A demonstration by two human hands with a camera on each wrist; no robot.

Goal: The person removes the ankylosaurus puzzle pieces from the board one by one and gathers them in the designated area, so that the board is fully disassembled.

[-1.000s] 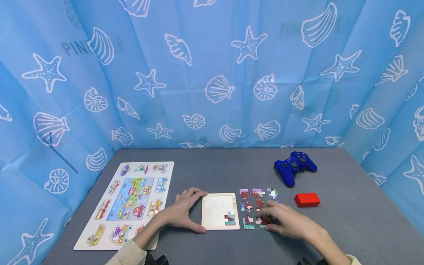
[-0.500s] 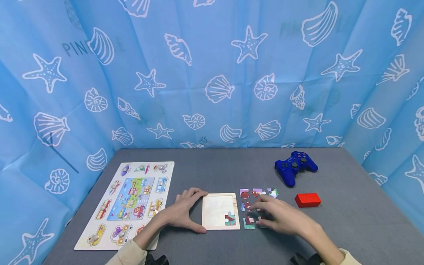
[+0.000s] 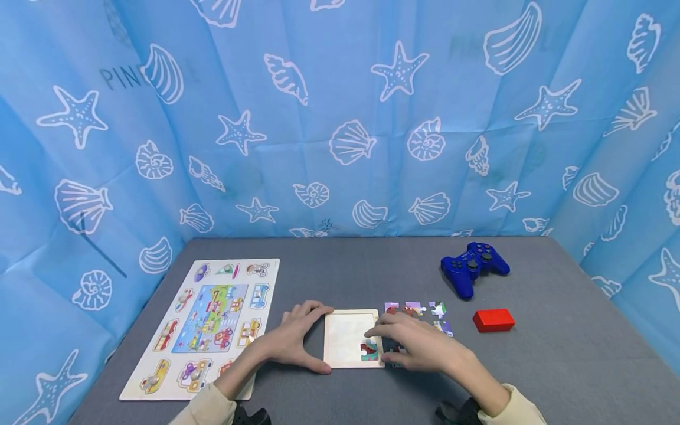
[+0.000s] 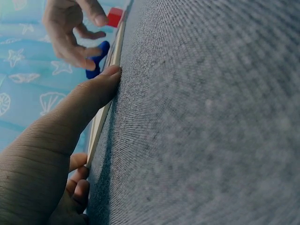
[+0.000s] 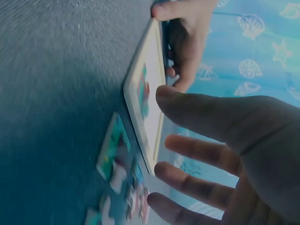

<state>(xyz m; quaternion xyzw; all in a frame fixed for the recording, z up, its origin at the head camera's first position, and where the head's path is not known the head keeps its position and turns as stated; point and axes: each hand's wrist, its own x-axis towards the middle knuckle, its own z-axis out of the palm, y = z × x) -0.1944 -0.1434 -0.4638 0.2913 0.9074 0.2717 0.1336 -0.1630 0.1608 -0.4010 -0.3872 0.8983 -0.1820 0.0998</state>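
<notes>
A square wooden puzzle tray (image 3: 345, 360) lies on the grey table, with a teal and dark red jigsaw piece (image 3: 368, 352) in its lower right corner. My left hand (image 3: 295, 337) holds the tray at its left side, thumb (image 4: 101, 89) on the near edge and forefinger at the far corner. Over the tray's right edge hovers my right hand (image 3: 419, 342), fingers spread and nothing between them in the right wrist view. Loose jigsaw pieces (image 3: 414, 309) lie right of the tray, several hidden under that hand. A piece (image 5: 112, 145) shows beside the tray edge.
A larger peg puzzle board (image 3: 159, 330) with vehicle shapes lies on the left. Behind the loose pieces, to the right, are a blue game controller (image 3: 474, 268) and a red block (image 3: 493, 320). A blue shell-print curtain (image 3: 340, 118) surrounds the table.
My right hand has moved left from the loose pieces to the tray's right edge, uncovering a purple piece on the right. The left hand and tray have stayed in place.
</notes>
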